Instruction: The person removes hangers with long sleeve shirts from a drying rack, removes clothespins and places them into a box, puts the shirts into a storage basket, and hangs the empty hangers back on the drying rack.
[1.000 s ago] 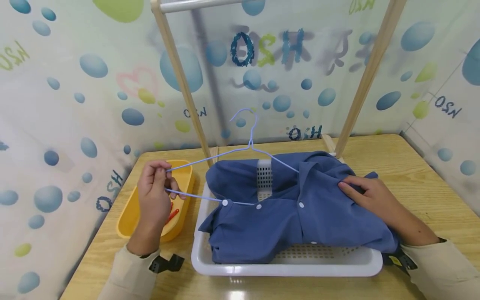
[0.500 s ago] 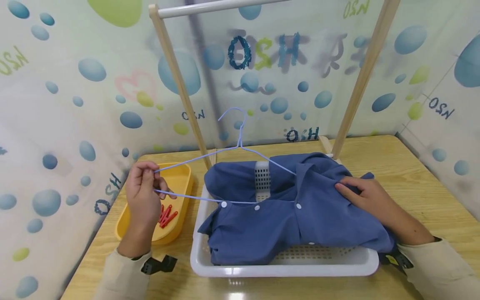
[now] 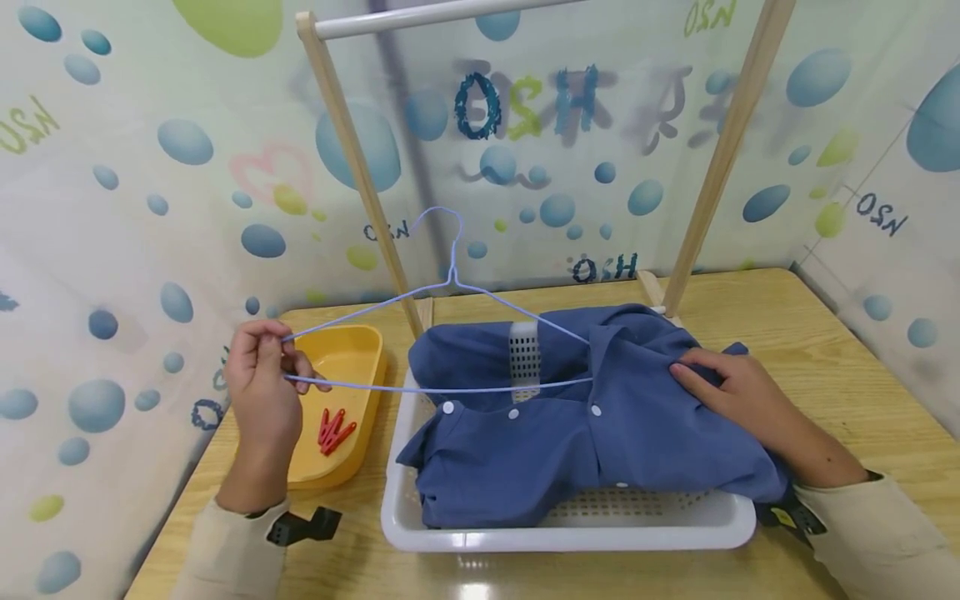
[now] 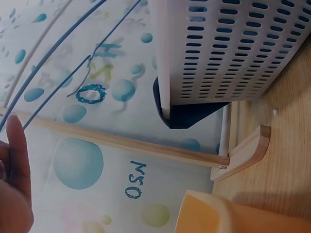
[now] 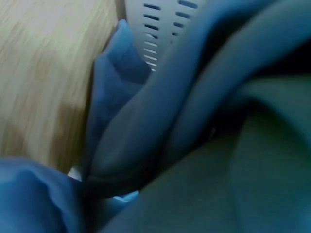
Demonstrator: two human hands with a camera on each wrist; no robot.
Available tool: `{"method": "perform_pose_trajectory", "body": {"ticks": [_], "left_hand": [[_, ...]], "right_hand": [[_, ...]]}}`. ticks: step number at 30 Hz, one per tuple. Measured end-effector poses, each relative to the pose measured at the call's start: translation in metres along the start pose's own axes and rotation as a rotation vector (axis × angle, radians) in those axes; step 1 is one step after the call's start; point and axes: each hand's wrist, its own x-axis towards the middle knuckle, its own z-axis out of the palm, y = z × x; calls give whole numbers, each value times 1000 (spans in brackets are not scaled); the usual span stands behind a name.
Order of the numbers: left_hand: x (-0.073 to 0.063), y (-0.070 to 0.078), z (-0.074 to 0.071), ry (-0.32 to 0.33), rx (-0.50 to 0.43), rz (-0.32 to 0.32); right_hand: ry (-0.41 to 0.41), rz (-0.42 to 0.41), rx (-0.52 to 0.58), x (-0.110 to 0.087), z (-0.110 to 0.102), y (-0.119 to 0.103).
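In the head view a thin light-blue wire hanger (image 3: 442,391) slants up with its hook on top. My left hand (image 3: 264,392) pinches its left end between thumb and fingers. The hanger's right end is tucked inside a dark blue shirt (image 3: 517,467) with white buttons, and that tip is hidden. My right hand (image 3: 738,400) grips the shirt at its right side, thumb on top, most fingers under cloth. The shirt lies over a white perforated basket (image 3: 600,540). Folds of the shirt (image 5: 146,121) fill the right wrist view, where no hand shows.
Left of the basket, a yellow tray (image 3: 360,358) holds several red clothespins (image 3: 334,432). Behind stands a rack with wooden posts (image 3: 358,167) and a white bar (image 3: 450,12). All stands on a wooden table (image 3: 847,350) before a patterned curtain.
My left hand has moved left with the hanger, drawing more of it out of the shirt. The lower wire has risen off the shirt's buttoned edge. My right hand holds nearly the same spot.
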Motion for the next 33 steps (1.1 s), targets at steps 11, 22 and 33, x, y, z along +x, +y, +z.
{"method": "perform_pose_trajectory", "body": {"ticks": [11, 22, 33], "left_hand": [[8, 10, 3, 79, -112, 124], [16, 19, -4, 159, -140, 159], [16, 19, 6, 141, -176, 125]], "right_hand": [[58, 91, 13, -2, -15, -14], [170, 36, 19, -3, -33, -33], [176, -36, 49, 2, -32, -64]]}}
